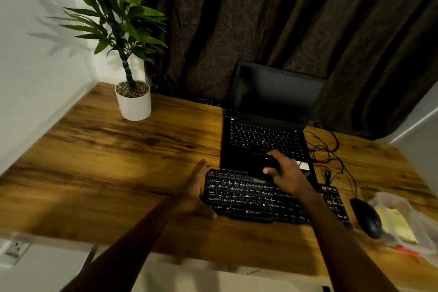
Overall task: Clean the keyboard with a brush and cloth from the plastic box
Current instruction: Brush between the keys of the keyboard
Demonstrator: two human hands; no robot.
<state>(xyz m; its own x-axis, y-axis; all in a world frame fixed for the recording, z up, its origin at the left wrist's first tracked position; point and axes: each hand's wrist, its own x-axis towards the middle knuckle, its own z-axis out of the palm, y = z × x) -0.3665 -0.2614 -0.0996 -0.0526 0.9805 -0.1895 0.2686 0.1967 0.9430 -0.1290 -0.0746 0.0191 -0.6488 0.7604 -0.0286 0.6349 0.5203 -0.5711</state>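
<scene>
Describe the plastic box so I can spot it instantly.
On the brown wooden desk, follow the black external keyboard to its right end. Just past the black oval mouse sits the translucent plastic box, the only see-through thing there, with something yellow inside.

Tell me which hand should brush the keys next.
Right. The right hand grips a dark tool, probably the brush, over the keyboard's top rows. The left hand rests open against the keyboard's left end, better for steadying it.
</scene>
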